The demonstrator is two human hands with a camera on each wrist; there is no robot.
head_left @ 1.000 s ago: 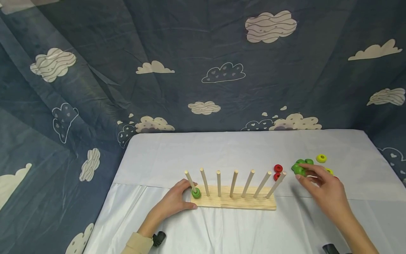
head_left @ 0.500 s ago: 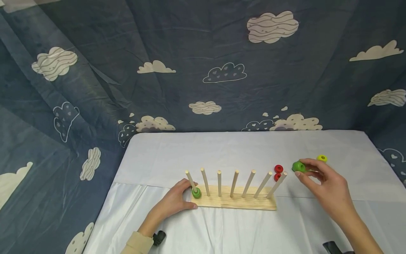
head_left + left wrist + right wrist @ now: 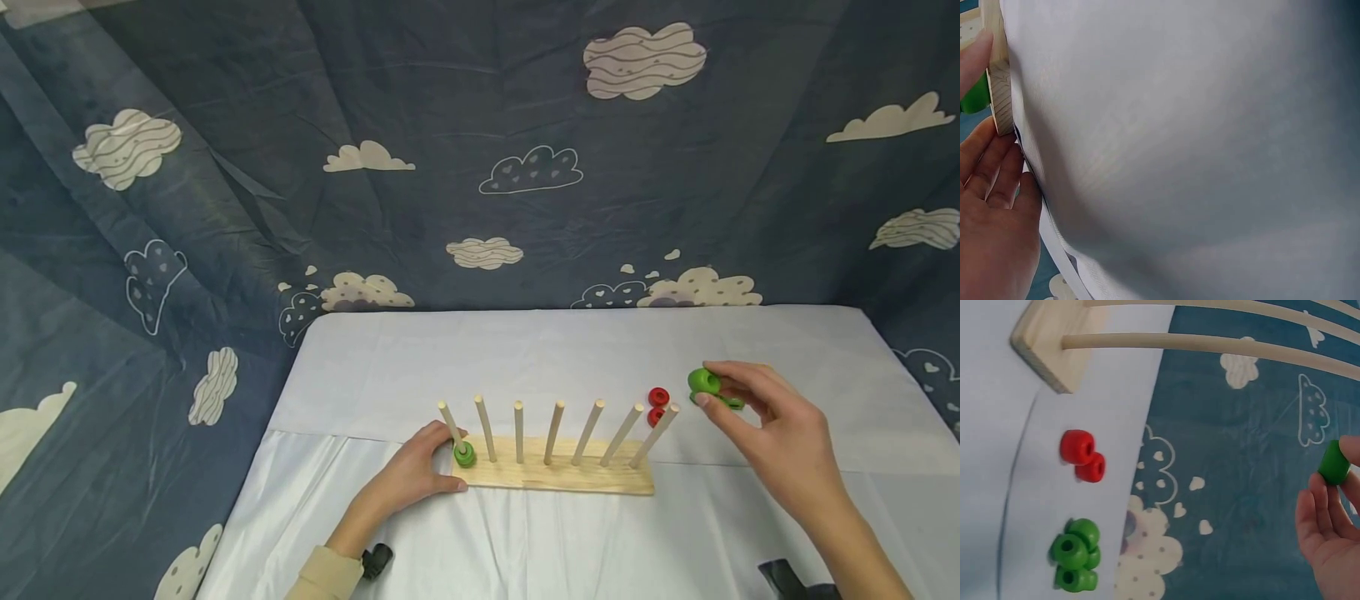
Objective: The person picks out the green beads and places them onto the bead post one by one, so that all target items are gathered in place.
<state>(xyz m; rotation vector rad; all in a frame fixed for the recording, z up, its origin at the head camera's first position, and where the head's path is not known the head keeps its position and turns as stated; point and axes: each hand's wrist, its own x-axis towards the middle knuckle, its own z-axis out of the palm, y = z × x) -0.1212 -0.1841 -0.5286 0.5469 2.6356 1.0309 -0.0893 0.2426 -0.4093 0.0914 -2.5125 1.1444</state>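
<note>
A wooden peg board [image 3: 555, 477] with a row of upright pegs stands on the white cloth. My left hand [image 3: 408, 473] grips its left end, thumb at the front edge and fingers behind. Beside that hand, green beads [image 3: 464, 455] sit low on the leftmost peg. My right hand [image 3: 787, 433] pinches a green bead [image 3: 702, 381] between thumb and fingertips, above the cloth right of the board. In the right wrist view this bead [image 3: 1335, 464] is up off the cloth, apart from a cluster of green beads [image 3: 1071, 551] lying below.
Two red beads [image 3: 658, 397] lie behind the right end of the board. A white cloth [image 3: 570, 367] covers the table; a dark cloud-patterned curtain [image 3: 420, 100] hangs behind and at the left. Black camera mounts [image 3: 377, 561] show at the wrists.
My right hand has lifted the green bead up from the cluster. The yellow beads seen earlier are now hidden behind that hand. My left hand and the board have stayed put.
</note>
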